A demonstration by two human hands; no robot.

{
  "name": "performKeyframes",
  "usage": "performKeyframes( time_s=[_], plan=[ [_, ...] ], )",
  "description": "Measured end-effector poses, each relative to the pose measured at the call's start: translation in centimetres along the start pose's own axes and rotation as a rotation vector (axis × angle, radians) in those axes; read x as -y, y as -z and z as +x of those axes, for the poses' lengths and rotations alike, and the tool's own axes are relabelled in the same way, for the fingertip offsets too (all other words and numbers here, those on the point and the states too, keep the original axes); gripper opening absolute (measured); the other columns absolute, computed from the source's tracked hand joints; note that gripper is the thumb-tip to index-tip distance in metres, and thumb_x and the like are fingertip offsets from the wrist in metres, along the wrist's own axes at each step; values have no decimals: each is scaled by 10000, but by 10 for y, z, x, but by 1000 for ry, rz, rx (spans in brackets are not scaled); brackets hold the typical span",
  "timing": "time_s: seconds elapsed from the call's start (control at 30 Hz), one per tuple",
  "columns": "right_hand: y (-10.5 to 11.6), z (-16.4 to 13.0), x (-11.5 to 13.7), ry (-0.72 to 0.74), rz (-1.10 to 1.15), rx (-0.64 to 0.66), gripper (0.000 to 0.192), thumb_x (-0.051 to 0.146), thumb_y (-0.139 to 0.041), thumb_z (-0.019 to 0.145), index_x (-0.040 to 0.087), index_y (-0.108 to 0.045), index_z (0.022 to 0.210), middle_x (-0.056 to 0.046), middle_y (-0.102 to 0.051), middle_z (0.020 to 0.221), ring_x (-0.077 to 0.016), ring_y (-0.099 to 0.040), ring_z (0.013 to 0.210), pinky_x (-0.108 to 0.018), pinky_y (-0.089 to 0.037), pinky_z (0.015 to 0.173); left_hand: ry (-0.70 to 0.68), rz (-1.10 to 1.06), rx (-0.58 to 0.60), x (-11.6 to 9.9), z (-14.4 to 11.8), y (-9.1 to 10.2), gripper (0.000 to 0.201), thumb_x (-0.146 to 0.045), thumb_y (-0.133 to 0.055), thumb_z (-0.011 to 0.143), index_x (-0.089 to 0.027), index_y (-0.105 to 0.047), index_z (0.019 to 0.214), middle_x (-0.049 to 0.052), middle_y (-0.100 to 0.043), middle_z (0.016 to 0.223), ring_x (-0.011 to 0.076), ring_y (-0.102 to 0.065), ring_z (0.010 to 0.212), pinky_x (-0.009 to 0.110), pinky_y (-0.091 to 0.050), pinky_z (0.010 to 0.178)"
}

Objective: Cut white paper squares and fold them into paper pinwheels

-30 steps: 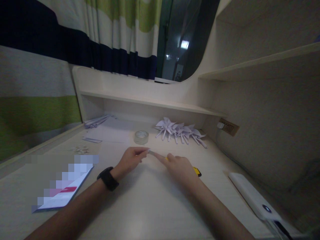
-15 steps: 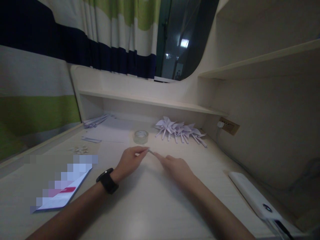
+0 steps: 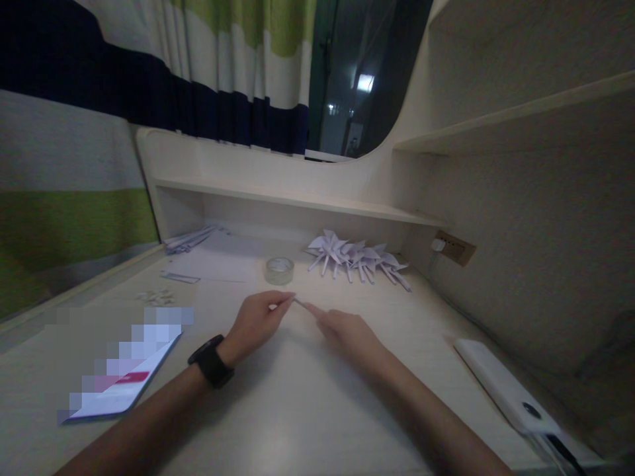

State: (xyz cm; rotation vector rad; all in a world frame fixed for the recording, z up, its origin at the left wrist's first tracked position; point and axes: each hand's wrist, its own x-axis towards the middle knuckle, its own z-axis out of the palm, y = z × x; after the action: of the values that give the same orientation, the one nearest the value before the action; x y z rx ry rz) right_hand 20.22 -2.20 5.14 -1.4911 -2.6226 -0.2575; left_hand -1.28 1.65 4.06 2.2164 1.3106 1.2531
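Observation:
Above the middle of the desk, my left hand, with a black watch on its wrist, pinches one end of a small thin strip. The other end of the strip meets the fingertips of my right hand, whose fingers are closed. The strip looks like paper, but it is too small to be sure. Just beyond my hands stands a roll of clear tape. Several white paper pinwheels lie in a row at the back right, apart from my hands.
White paper sheets lie at the back left beside folded paper strips. Small pale pieces are scattered nearer. A lit phone or tablet lies at left. At right are a white power bank-like device with cables and a wall socket.

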Motion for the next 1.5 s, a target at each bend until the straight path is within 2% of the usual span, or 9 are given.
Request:
performKeyframes(
  time_s=[0.23, 0.5, 0.67, 0.73, 0.97, 1.17, 1.23, 1.43, 1.5],
  plan=[
    [10, -5, 6, -36, -254, -11, 673, 148, -369, 908, 443, -70, 1434, -80, -598, 938, -226, -625, 722, -331, -465, 594, 10, 49, 15, 5, 0, -2, 247, -298, -533, 848, -202, -728, 967, 45, -732, 980, 214, -674, 906, 314, -510, 791],
    [-4, -1, 3, 38, 294, -79, 534, 255, -335, 961, 335, -156, 1457, -45, -649, 972, -180, -625, 851, -265, -465, 737, -14, 56, -31, -2, 0, 1, 252, -315, -524, 864, -204, -726, 965, 37, -730, 990, 201, -673, 916, 289, -506, 795],
    [7, -4, 8, -75, -154, -12, 656, 146, -393, 909, 425, -122, 1438, -74, -589, 927, -205, -610, 720, -318, -468, 643, -20, 71, -29, -2, -1, 2, 247, -304, -530, 856, -203, -726, 967, 39, -732, 984, 209, -674, 912, 308, -508, 808],
    [9, -5, 9, -73, -202, -2, 670, 132, -389, 902, 431, -115, 1435, -85, -577, 941, -208, -606, 723, -328, -472, 637, -16, 70, -21, -2, -1, 2, 247, -303, -530, 855, -203, -727, 965, 40, -733, 978, 209, -676, 904, 310, -510, 802],
    [-1, -2, 11, 19, 443, -71, 535, 265, -329, 968, 307, -132, 1464, -29, -644, 890, -161, -619, 775, -266, -472, 715, -4, 44, -54, -7, 0, 3, 252, -312, -529, 864, -198, -728, 968, 43, -732, 982, 206, -675, 914, 299, -508, 816],
    [11, -8, 21, -114, -135, -69, 682, 114, -403, 891, 414, -132, 1440, -76, -590, 917, -210, -601, 717, -311, -464, 607, 10, 3, -64, -6, 1, 2, 234, -298, -538, 857, -220, -727, 971, 31, -732, 984, 199, -678, 906, 292, -519, 797],
    [12, -8, 22, -108, -187, -71, 711, 94, -409, 877, 415, -121, 1441, -85, -580, 935, -216, -598, 725, -316, -466, 599, 19, -3, -71, -7, 1, 3, 232, -307, -538, 857, -231, -728, 965, 27, -733, 980, 199, -680, 898, 294, -523, 787],
    [1, -1, 14, -6, 348, -62, 550, 243, -335, 963, 292, -122, 1468, -36, -628, 880, -153, -607, 751, -257, -474, 704, 29, -8, -74, -10, 1, 4, 246, -324, -529, 863, -222, -731, 959, 28, -736, 969, 199, -682, 890, 287, -523, 791],
    [2, 0, 13, -9, 334, -60, 548, 248, -341, 963, 299, -130, 1466, -37, -628, 891, -153, -604, 759, -250, -470, 703, 27, -3, -78, -10, 1, 5, 256, -333, -526, 866, -219, -726, 979, 29, -734, 974, 195, -686, 863, 291, -523, 797]
  ],
)
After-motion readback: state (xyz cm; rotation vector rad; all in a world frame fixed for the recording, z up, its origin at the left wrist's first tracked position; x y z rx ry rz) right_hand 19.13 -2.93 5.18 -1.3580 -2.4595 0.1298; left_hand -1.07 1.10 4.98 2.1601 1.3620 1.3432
